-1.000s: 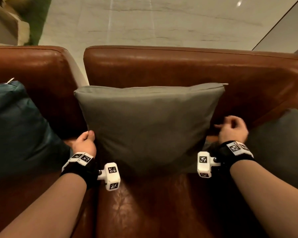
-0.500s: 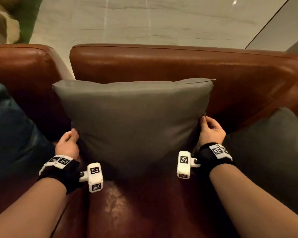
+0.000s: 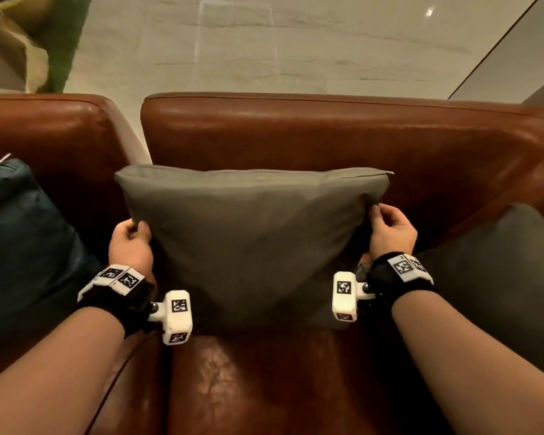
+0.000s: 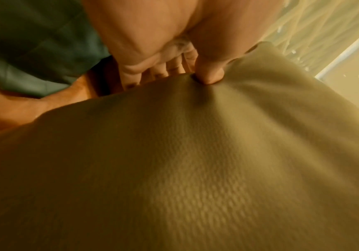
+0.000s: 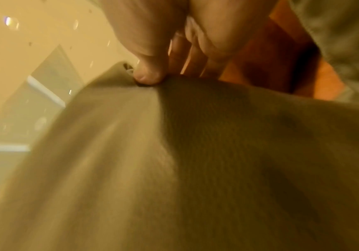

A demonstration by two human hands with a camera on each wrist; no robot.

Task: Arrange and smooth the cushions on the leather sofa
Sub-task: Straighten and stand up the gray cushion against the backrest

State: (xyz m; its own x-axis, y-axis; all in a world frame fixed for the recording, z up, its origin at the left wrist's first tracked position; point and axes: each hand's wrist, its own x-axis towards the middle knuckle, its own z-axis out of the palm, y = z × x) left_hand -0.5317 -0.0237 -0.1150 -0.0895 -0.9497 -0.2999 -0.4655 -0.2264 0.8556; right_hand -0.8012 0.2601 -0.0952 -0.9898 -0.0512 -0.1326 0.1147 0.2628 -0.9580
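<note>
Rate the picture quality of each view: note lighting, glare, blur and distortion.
Head view: dim, warm light, sharp enough, glare streaks on the leather sofa, wide-angle bending of its backrest. Left wrist view: orange cast, the gray cushion weave readable near centre, edges smeared, left hand soft. Right wrist view: heavy motion blur over the cushion, right hand soft, bright specks of light top left.

text: none readable | markings: black-and-white square tag patterns on white wrist-mounted blocks [image 3: 178, 316] | letters, numbers, brands: none legible
</note>
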